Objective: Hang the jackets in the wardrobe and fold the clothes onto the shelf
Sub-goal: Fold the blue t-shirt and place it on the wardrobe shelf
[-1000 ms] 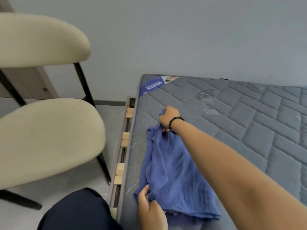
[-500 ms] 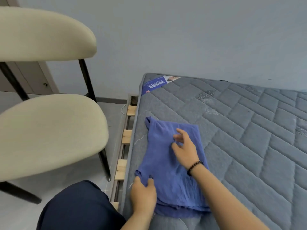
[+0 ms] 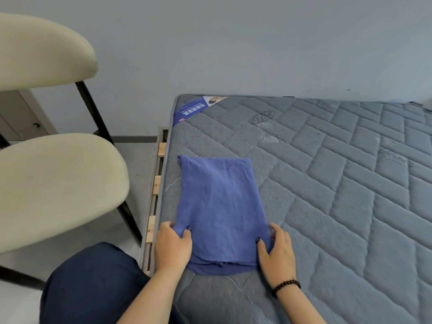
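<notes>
Head cam: right hand (image 3: 277, 250) has come back from the far end, so now both it and the left hand (image 3: 171, 245) pinch the near corners of the blue top (image 3: 219, 206). Looks ready for another fold. It's a smooth narrow rectangle, lying by the bed's (image 3: 339, 206) left edge.

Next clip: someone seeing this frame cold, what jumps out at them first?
The blue garment, folded into a long panel, lies near the left edge of the grey quilted mattress. Both hands grip its near corners, the left hand at the left corner and the right hand, with a dark bead bracelet, at the right. A cream chair stands on the floor to the left of the bed.
</notes>
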The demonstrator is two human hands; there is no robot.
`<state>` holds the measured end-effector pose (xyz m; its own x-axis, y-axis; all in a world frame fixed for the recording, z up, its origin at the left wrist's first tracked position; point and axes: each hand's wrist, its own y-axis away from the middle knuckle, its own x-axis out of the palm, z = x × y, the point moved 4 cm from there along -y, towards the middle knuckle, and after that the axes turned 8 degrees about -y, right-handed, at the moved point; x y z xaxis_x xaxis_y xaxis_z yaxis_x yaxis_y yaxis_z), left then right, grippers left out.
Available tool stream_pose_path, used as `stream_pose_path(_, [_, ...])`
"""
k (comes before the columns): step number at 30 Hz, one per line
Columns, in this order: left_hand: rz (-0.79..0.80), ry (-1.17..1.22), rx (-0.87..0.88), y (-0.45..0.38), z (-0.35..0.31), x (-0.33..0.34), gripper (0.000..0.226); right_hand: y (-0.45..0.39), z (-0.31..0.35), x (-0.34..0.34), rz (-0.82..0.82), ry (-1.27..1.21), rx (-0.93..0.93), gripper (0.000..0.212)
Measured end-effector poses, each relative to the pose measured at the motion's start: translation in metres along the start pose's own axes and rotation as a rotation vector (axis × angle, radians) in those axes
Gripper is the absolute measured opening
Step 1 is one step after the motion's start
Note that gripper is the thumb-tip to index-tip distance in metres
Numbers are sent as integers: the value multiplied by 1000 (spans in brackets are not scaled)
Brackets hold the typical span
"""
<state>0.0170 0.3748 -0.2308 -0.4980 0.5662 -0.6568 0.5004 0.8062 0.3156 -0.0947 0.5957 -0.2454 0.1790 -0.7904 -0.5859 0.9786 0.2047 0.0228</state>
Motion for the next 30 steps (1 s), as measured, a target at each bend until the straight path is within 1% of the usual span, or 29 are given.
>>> stream_pose_path(1, [42,-51,-5,2,-1,1,15,0,0,-4,23,-14,39,40])
stream_pose_path(2, [84,-115,-5,4,-2,3,9,-1,0,-7,49,-16,61,36])
stream_pose_path(3, [118,-170,-2,6,-2,3,9,-1,-1,-9,75,-15,70,32])
stream_pose_path(5, [155,-192,1,8,-1,2,11,0,-1,-14,108,-36,73,28])
stream_pose_path(9, [235,-37,-70,10,9,-2,12,8,-8,-24,117,-226,130,27])
stream_pose_path(11, [246,20,-91,16,11,-7,8,14,-12,-29,151,-366,171,26])
stream_pose_path(12, [254,80,-106,20,10,-9,10,16,-13,-32,175,-437,190,25])
stream_pose_path(14, [284,228,-141,28,8,-16,20,20,-13,-37,220,-567,246,24])
stream_pose_path(15, [291,288,-146,30,7,-20,29,21,-13,-40,241,-618,277,24])
stream_pose_path(18, [309,433,-133,34,1,-35,68,17,-8,-45,281,-750,341,26])
stream_pose_path(19, [322,471,-123,33,-2,-40,73,14,-4,-47,282,-809,351,26])
stream_pose_path(20, [338,493,-112,33,-8,-45,72,10,1,-48,280,-863,350,27])
stream_pose_path(21, [361,488,-90,31,-14,-48,65,5,8,-49,278,-903,344,29])
stream_pose_path(23, [425,385,-13,24,-29,-52,40,-8,25,-52,267,-949,332,31])
stream_pose_path(24, [444,325,20,19,-37,-53,31,-16,34,-53,263,-975,333,31])
stream_pose_path(26, [437,299,36,2,-54,-57,22,-33,53,-51,274,-1026,344,25])
stream_pose_path(28, [438,403,-26,-22,-70,-57,16,-52,70,-46,305,-1061,357,23])
stream_pose_path(30, [478,536,-100,-47,-88,-54,15,-73,81,-38,309,-1100,381,26])
